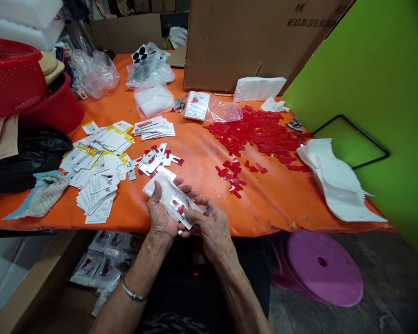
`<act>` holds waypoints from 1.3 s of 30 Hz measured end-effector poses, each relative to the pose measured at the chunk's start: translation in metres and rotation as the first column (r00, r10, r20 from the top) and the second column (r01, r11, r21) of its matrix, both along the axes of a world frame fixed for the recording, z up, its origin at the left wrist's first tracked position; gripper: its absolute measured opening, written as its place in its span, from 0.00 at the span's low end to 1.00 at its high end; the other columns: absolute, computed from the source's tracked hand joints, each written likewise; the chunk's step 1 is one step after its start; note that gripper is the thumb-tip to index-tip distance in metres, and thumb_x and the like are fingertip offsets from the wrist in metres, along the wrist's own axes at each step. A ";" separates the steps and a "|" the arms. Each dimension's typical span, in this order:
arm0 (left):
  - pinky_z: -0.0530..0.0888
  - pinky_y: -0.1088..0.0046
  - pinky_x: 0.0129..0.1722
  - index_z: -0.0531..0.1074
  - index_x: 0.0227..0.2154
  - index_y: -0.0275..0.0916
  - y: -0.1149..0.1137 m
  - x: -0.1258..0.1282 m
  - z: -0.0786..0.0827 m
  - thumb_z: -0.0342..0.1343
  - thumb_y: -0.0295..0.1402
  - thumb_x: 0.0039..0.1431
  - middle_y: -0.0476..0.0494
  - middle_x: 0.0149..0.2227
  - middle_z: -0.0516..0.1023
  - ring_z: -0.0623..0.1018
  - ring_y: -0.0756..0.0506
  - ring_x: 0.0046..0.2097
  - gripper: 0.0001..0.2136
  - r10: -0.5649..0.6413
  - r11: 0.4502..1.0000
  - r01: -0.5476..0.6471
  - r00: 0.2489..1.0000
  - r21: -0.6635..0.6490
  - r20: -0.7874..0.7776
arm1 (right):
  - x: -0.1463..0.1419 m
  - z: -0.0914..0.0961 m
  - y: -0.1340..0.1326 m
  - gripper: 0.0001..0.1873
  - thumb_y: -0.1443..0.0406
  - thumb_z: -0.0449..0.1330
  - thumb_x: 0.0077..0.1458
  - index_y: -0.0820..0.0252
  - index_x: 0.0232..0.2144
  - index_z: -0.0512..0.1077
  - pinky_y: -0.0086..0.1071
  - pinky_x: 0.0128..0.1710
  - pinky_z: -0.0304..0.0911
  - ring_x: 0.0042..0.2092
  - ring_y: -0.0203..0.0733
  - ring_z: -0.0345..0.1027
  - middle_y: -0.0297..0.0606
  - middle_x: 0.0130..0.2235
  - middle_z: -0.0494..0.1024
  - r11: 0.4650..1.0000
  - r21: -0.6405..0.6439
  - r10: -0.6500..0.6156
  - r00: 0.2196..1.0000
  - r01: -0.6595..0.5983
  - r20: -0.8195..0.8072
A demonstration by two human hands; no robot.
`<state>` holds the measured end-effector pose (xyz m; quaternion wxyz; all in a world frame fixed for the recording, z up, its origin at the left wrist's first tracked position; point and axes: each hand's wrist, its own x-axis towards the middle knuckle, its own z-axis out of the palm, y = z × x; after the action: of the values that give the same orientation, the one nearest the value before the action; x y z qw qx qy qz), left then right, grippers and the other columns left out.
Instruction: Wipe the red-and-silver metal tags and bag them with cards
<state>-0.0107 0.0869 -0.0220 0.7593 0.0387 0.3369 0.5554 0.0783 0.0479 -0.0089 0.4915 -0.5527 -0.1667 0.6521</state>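
Over the table's front edge, my left hand (162,217) is closed round a clear plastic bag (164,186) with a whitish layer. My right hand (212,226) has its thumb and fingers on the lower end of the same bag. A small red piece on a white card (179,208) shows through or on the plastic there; I cannot tell whether it is fully inside. Just beyond my hands lies a pile of white cards with red pieces (156,160). To the left, printed leaflets (99,185) are heaped. Thin red plastic pieces (254,132) spread across the right side.
A large cardboard box (257,44) stands at the back of the orange table (195,160). White sheets (334,185) lie by the green wall. Red baskets (12,79) crowd the left. Below are a carton of filled packets (104,255) and a purple stool (323,269).
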 end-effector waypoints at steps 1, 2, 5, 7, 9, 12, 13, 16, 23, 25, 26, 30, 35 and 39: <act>0.73 0.55 0.37 0.73 0.32 0.32 0.001 -0.001 -0.001 0.55 0.49 0.48 0.38 0.27 0.77 0.78 0.37 0.33 0.21 0.004 1.000 -0.004 1.000 0.000 -0.001 | 0.002 0.000 -0.004 0.21 0.66 0.65 0.37 0.61 0.36 0.64 0.27 0.15 0.67 0.18 0.36 0.69 0.31 0.24 0.75 1.000 -0.005 -0.016 0.999 0.016 -0.036; 0.73 0.55 0.37 0.72 0.33 0.32 0.001 -0.001 -0.001 0.55 0.49 0.47 0.38 0.29 0.78 0.78 0.38 0.32 0.21 0.011 1.000 -0.011 1.000 0.006 -0.004 | 0.004 0.000 -0.007 0.20 0.66 0.65 0.37 0.62 0.34 0.65 0.27 0.16 0.68 0.19 0.37 0.70 0.32 0.24 0.76 1.000 -0.007 -0.024 0.997 0.024 -0.067; 0.73 0.54 0.37 0.72 0.34 0.34 0.001 0.001 -0.002 0.57 0.49 0.45 0.39 0.32 0.78 0.79 0.38 0.32 0.22 0.031 0.999 -0.030 0.999 0.044 -0.019 | 0.008 -0.003 -0.015 0.15 0.64 0.67 0.35 0.63 0.25 0.67 0.25 0.17 0.68 0.20 0.38 0.71 0.34 0.20 0.75 0.999 -0.003 -0.045 0.990 0.045 -0.133; 0.73 0.54 0.38 0.72 0.35 0.35 -0.002 0.004 -0.001 0.57 0.50 0.44 0.40 0.30 0.77 0.79 0.38 0.34 0.22 0.012 0.998 -0.010 1.000 0.065 -0.026 | 0.007 -0.006 -0.016 0.13 0.64 0.68 0.34 0.63 0.21 0.67 0.24 0.16 0.67 0.19 0.37 0.70 0.35 0.18 0.74 0.997 -0.003 -0.075 0.987 0.076 -0.142; 0.73 0.55 0.38 0.72 0.38 0.36 -0.005 0.007 0.000 0.57 0.51 0.45 0.41 0.28 0.77 0.78 0.37 0.36 0.24 -0.016 0.997 0.019 0.999 0.078 -0.040 | 0.003 -0.009 -0.012 0.12 0.65 0.67 0.34 0.63 0.19 0.67 0.24 0.16 0.66 0.17 0.35 0.68 0.35 0.16 0.73 0.993 0.012 -0.118 0.985 0.120 -0.125; 0.74 0.57 0.37 0.72 0.39 0.35 -0.008 0.009 0.002 0.56 0.52 0.46 0.42 0.27 0.76 0.78 0.37 0.38 0.25 -0.022 0.993 0.029 0.998 0.118 -0.067 | -0.003 -0.014 -0.004 0.13 0.65 0.67 0.33 0.61 0.20 0.65 0.24 0.13 0.62 0.12 0.32 0.61 0.29 0.12 0.70 0.983 0.062 -0.167 0.982 0.173 -0.091; 0.74 0.57 0.37 0.72 0.40 0.34 -0.009 0.009 0.003 0.55 0.52 0.46 0.41 0.27 0.77 0.78 0.36 0.39 0.26 -0.028 0.990 0.037 0.997 0.135 -0.068 | -0.004 -0.016 -0.003 0.14 0.65 0.67 0.34 0.60 0.22 0.65 0.24 0.12 0.60 0.12 0.32 0.59 0.27 0.11 0.68 0.981 0.083 -0.169 0.982 0.176 -0.084; 0.73 0.56 0.38 0.72 0.39 0.32 -0.009 0.008 0.003 0.53 0.53 0.47 0.38 0.27 0.77 0.77 0.34 0.42 0.27 -0.055 0.983 0.063 0.997 0.170 -0.052 | -0.004 -0.019 -0.005 0.13 0.63 0.66 0.37 0.60 0.25 0.67 0.23 0.10 0.53 0.12 0.29 0.54 0.23 0.12 0.66 0.984 0.129 -0.125 0.992 0.124 0.003; 0.72 0.56 0.42 0.72 0.40 0.32 -0.014 0.018 0.000 0.51 0.54 0.48 0.38 0.28 0.77 0.76 0.35 0.42 0.28 -0.072 0.977 0.078 0.997 0.198 -0.038 | -0.010 -0.026 -0.003 0.09 0.62 0.65 0.38 0.62 0.21 0.71 0.25 0.17 0.55 0.17 0.29 0.54 0.25 0.15 0.64 0.976 0.142 -0.181 0.977 0.164 0.116; 0.73 0.57 0.41 0.72 0.42 0.34 -0.014 0.018 -0.001 0.53 0.54 0.47 0.39 0.29 0.77 0.76 0.35 0.43 0.28 -0.057 0.979 0.066 0.997 0.192 -0.051 | -0.013 -0.025 0.001 0.09 0.63 0.65 0.37 0.62 0.23 0.72 0.25 0.21 0.59 0.20 0.31 0.60 0.27 0.19 0.68 0.968 0.172 -0.207 0.967 0.181 0.151; 0.73 0.58 0.40 0.72 0.43 0.34 -0.014 0.016 -0.002 0.54 0.54 0.46 0.39 0.30 0.77 0.76 0.35 0.42 0.29 -0.047 0.980 0.057 0.997 0.192 -0.058 | -0.013 -0.025 0.002 0.09 0.62 0.65 0.38 0.61 0.23 0.72 0.25 0.21 0.60 0.21 0.31 0.61 0.27 0.20 0.69 0.971 0.181 -0.187 0.968 0.157 0.165; 0.74 0.63 0.34 0.71 0.44 0.36 -0.013 0.009 -0.002 0.56 0.53 0.44 0.40 0.31 0.76 0.77 0.36 0.41 0.28 -0.053 0.976 0.063 0.997 0.209 -0.051 | -0.007 -0.018 0.002 0.09 0.61 0.62 0.41 0.62 0.21 0.72 0.25 0.17 0.57 0.17 0.31 0.58 0.28 0.15 0.67 0.985 0.165 0.034 0.997 -0.045 0.070; 0.74 0.64 0.32 0.71 0.43 0.36 -0.018 0.014 -0.004 0.58 0.51 0.42 0.38 0.34 0.77 0.77 0.36 0.39 0.28 -0.066 0.980 0.078 0.995 0.182 -0.075 | -0.013 -0.020 0.009 0.10 0.60 0.64 0.37 0.62 0.23 0.73 0.25 0.13 0.52 0.14 0.31 0.55 0.28 0.14 0.66 0.988 0.139 -0.080 0.989 0.062 0.127; 0.74 0.62 0.38 0.71 0.42 0.35 -0.015 0.010 -0.006 0.60 0.45 0.44 0.37 0.37 0.78 0.77 0.37 0.42 0.24 -0.021 0.977 0.033 0.998 0.209 -0.061 | -0.019 -0.020 0.019 0.10 0.62 0.64 0.35 0.60 0.25 0.74 0.26 0.23 0.61 0.25 0.36 0.65 0.32 0.24 0.75 0.976 0.215 -0.108 0.954 0.047 0.281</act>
<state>-0.0010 0.0719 -0.0276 0.7483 0.1397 0.2977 0.5761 0.0596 0.0667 -0.0288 0.5414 -0.5949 -0.2817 0.5230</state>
